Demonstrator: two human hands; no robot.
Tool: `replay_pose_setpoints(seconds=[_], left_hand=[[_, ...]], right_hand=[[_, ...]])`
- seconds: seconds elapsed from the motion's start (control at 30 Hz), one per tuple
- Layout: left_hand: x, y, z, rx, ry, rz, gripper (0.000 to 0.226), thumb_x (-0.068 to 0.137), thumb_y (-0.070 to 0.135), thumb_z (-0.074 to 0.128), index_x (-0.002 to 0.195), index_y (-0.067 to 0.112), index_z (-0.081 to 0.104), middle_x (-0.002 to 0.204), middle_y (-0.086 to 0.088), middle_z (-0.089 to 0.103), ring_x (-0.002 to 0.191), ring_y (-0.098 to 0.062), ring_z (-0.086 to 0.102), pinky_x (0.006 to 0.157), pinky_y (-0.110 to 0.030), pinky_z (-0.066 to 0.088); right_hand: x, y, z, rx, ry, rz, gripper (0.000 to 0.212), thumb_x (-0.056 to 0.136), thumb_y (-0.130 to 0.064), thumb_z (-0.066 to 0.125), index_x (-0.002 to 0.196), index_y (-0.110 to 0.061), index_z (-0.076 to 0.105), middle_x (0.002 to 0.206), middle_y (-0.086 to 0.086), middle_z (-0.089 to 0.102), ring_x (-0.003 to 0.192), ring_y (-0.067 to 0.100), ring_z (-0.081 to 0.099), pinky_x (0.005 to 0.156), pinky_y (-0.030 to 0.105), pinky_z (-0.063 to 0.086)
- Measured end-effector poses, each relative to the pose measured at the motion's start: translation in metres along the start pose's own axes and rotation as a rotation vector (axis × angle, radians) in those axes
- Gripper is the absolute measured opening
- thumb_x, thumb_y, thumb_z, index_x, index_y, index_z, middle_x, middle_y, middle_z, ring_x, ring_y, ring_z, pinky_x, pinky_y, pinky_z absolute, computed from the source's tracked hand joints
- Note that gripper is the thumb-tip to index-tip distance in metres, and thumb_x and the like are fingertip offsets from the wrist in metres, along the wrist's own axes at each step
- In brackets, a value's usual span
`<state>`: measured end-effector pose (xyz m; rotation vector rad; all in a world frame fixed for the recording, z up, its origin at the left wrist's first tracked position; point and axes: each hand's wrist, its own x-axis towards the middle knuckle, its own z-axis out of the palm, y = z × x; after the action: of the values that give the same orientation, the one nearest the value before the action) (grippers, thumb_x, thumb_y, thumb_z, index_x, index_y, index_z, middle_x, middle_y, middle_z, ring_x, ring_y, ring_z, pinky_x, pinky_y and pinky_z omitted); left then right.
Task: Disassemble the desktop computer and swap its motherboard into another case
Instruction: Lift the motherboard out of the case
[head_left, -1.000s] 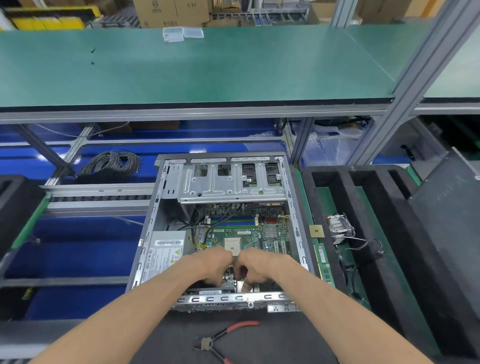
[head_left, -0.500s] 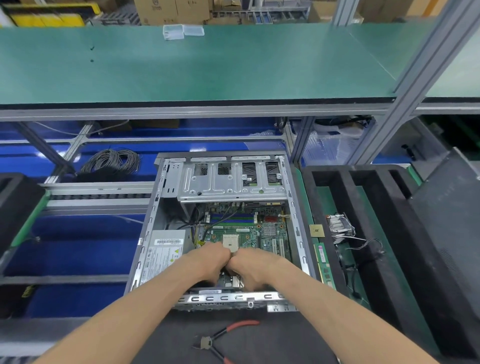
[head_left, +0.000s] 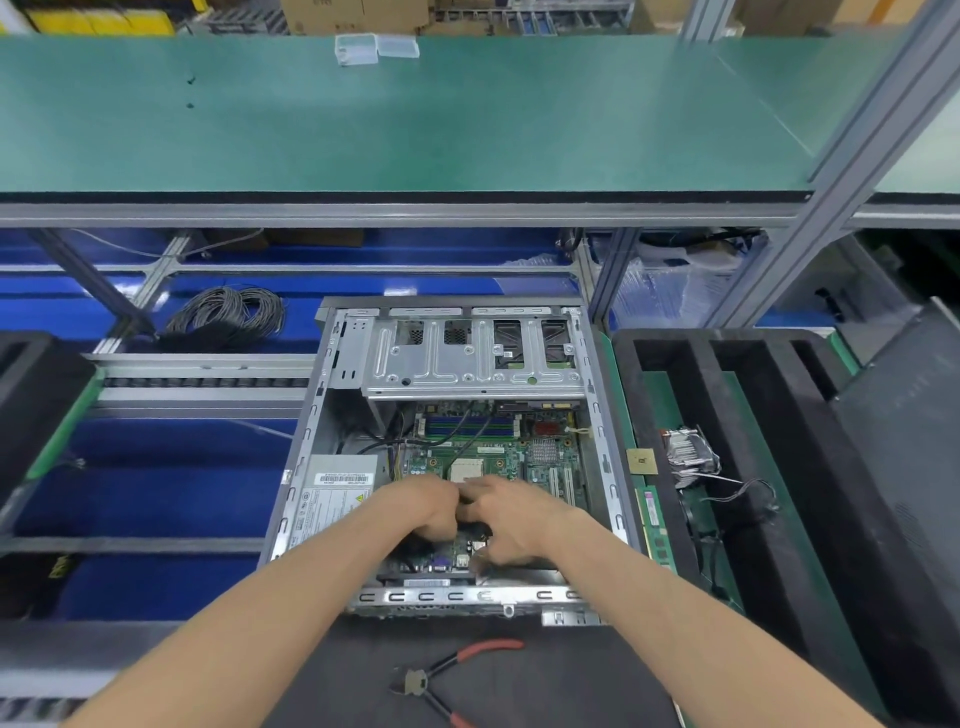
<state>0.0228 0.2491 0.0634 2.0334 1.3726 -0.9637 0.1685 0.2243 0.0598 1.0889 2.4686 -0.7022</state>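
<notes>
Open computer case (head_left: 332, 415) lies flat on the bench (head_left: 545, 686), side panel off, interior facing up. Motherboard (head_left: 498, 452) sits seated in the case floor, right of the power supply (head_left: 332, 499) and below the silver drive cage (head_left: 467, 358); bare CPU socket visible near board centre.

Left hand (head_left: 423, 512) and right hand (head_left: 511, 522) are both inside the case, over the near edge of the motherboard by the rear port block. Knuckles nearly touch. Fingers of both hands curl downward toward the board. Whether either grip actually holds a part cannot be told: the fingertips are hidden under the hands.

Red-handled pliers (head_left: 447, 675) lie on the bench just in front of the case, handles spread.

Right of the case, a black foam tray (head_left: 691, 374) holds removed parts: heatsink (head_left: 691, 452) with trailing wires in a slot; CPU chip (head_left: 642, 461) on the tray's left rim; memory stick (head_left: 655, 525) lying alongside, nearer the person.

Coil of grey cable (head_left: 228, 317) rests on the blue surface behind and left of the case. Green shelf (head_left: 415, 119) spans above, with clear plastic boxes (head_left: 374, 48) at its far edge.
</notes>
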Motion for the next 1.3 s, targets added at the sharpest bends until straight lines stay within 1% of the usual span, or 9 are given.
replay_pose_setpoints(seconds=[0.13, 0.27, 0.4, 0.5, 0.7, 1.0, 1.1, 1.2, 1.3], left_hand=[[0.003, 0.004, 0.004, 0.002, 0.019, -0.059, 0.037, 0.089, 0.020, 0.055, 0.126, 0.015, 0.058, 0.100, -0.001, 0.055, 0.091, -0.023, 0.055, 0.090, -0.040, 0.054], [0.003, 0.005, 0.007, -0.058, 0.066, -0.129, 0.043, 0.088, 0.018, 0.059, 0.131, 0.015, 0.054, 0.116, -0.005, 0.062, 0.095, -0.024, 0.059, 0.078, -0.035, 0.053], [0.006, 0.005, 0.012, -0.066, 0.099, -0.171, 0.038, 0.088, 0.020, 0.058, 0.125, 0.013, 0.057, 0.107, -0.005, 0.060, 0.096, -0.024, 0.060, 0.082, -0.037, 0.055], [0.007, 0.007, 0.014, -0.037, 0.102, -0.193, 0.042, 0.089, 0.026, 0.058, 0.129, 0.017, 0.055, 0.125, -0.005, 0.059, 0.112, -0.026, 0.060, 0.088, -0.039, 0.054], [0.010, 0.009, 0.017, -0.047, 0.057, -0.218, 0.045, 0.091, 0.023, 0.056, 0.135, 0.015, 0.051, 0.133, -0.006, 0.057, 0.119, -0.027, 0.058, 0.093, -0.041, 0.051], [0.006, 0.008, 0.014, -0.117, 0.048, -0.188, 0.049, 0.089, 0.015, 0.055, 0.137, 0.010, 0.048, 0.123, -0.010, 0.062, 0.102, -0.023, 0.063, 0.077, -0.031, 0.053], [0.006, 0.006, 0.010, -0.270, -0.060, -0.219, 0.060, 0.088, 0.004, 0.056, 0.145, 0.006, 0.036, 0.097, -0.013, 0.068, 0.060, -0.020, 0.063, 0.046, -0.028, 0.048], [0.006, 0.006, 0.009, -0.360, -0.127, -0.249, 0.074, 0.089, -0.002, 0.057, 0.152, 0.008, 0.022, 0.081, -0.014, 0.064, 0.050, -0.020, 0.060, 0.042, -0.026, 0.046], [-0.003, 0.010, 0.009, -0.230, 0.013, -0.216, 0.051, 0.090, 0.007, 0.055, 0.139, 0.005, 0.044, 0.097, -0.009, 0.061, 0.044, -0.014, 0.053, 0.036, -0.022, 0.043]], right_hand=[[0.003, 0.002, 0.003, -0.022, -0.087, 0.035, 0.074, 0.092, -0.058, 0.061, 0.154, -0.029, 0.035, 0.168, -0.006, 0.007, 0.154, 0.021, 0.009, 0.115, 0.061, 0.032], [0.005, 0.002, 0.005, -0.011, -0.130, 0.061, 0.077, 0.093, -0.061, 0.057, 0.157, -0.036, 0.024, 0.168, -0.009, -0.005, 0.155, 0.020, 0.003, 0.118, 0.061, 0.025], [0.006, 0.004, 0.006, -0.014, -0.148, 0.055, 0.075, 0.096, -0.057, 0.055, 0.158, -0.038, 0.018, 0.167, -0.013, -0.009, 0.154, 0.015, -0.004, 0.119, 0.059, 0.016], [0.006, 0.004, 0.006, -0.008, -0.140, 0.060, 0.074, 0.096, -0.056, 0.056, 0.158, -0.037, 0.019, 0.167, -0.013, -0.008, 0.154, 0.014, -0.004, 0.119, 0.059, 0.016], [0.005, 0.003, 0.005, -0.002, -0.150, 0.059, 0.075, 0.095, -0.059, 0.055, 0.158, -0.036, 0.021, 0.167, -0.013, -0.008, 0.154, 0.015, -0.004, 0.119, 0.060, 0.015], [0.005, 0.003, 0.004, 0.011, -0.171, 0.074, 0.077, 0.094, -0.061, 0.054, 0.158, -0.038, 0.018, 0.167, -0.012, -0.009, 0.154, 0.015, -0.005, 0.119, 0.059, 0.014], [0.004, 0.002, 0.003, 0.009, -0.175, 0.078, 0.074, 0.094, -0.060, 0.055, 0.157, -0.039, 0.022, 0.167, -0.012, -0.009, 0.154, 0.016, -0.005, 0.119, 0.059, 0.015], [0.005, 0.002, 0.004, 0.021, -0.182, 0.095, 0.075, 0.093, -0.060, 0.056, 0.157, -0.039, 0.022, 0.167, -0.011, -0.010, 0.155, 0.017, -0.004, 0.119, 0.059, 0.015], [0.006, 0.003, 0.004, 0.023, -0.188, 0.104, 0.079, 0.093, -0.060, 0.056, 0.158, -0.039, 0.018, 0.168, -0.010, -0.009, 0.155, 0.016, -0.004, 0.120, 0.058, 0.014]])
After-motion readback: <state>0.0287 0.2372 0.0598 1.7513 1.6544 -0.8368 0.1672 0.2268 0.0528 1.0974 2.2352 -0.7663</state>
